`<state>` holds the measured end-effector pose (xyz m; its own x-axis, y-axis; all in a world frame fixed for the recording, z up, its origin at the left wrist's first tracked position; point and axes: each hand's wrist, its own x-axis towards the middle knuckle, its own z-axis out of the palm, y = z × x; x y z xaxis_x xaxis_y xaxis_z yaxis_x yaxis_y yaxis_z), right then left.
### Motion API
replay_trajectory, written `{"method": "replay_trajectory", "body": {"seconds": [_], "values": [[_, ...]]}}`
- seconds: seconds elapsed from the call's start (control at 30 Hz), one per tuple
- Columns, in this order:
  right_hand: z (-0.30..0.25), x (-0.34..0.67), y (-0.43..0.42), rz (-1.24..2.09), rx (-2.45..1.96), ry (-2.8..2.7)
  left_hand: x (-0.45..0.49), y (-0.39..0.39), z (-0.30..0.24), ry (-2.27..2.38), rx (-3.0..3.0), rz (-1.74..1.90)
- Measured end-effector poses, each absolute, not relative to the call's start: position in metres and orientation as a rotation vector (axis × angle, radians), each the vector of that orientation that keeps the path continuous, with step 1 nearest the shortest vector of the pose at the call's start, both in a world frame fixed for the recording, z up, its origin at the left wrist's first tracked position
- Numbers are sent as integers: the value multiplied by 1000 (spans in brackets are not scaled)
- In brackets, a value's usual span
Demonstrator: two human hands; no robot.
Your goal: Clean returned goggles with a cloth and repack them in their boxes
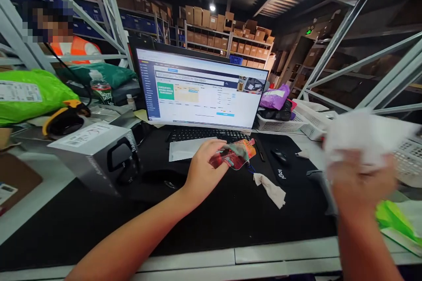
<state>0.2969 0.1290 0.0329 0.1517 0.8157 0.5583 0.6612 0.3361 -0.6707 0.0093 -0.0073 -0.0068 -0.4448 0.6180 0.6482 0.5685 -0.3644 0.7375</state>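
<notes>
My left hand is closed on a small colourful patterned item in a clear wrapper, held just above the black desk mat in front of the keyboard. My right hand is raised at the right, blurred by motion, gripping a white sheet or bag. A crumpled white scrap lies on the mat between the hands. A flat silver-grey mailer rests beside the left hand.
A monitor stands behind the keyboard, a mouse to its right. A grey headphone box sits at left, green parcels behind it. White baskets hold bags at right. A person in an orange vest is behind the rack.
</notes>
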Motion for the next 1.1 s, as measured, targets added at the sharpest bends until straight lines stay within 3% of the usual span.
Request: {"method": "replay_trajectory", "body": {"seconds": [0.13, 0.23, 0.43, 0.77, 1.1], "values": [[17, 193, 91, -67, -385, -2143, 5, -13, -6, 1849, 1758, 1947], [3, 147, 69, -236, 28, -2280, -1, -15, -4, 1840, 1778, 2005], [-3, 136, 61, -368, 131, -2295, -6, -16, 0, 1822, 1776, 2044], [14, 121, 121, 12, 68, -2217, -17, -1, -6, 1803, 1459, 2010], [-3, 111, 74, -329, 211, -2265, -21, -9, -4, 1911, 1549, 2162]]}}
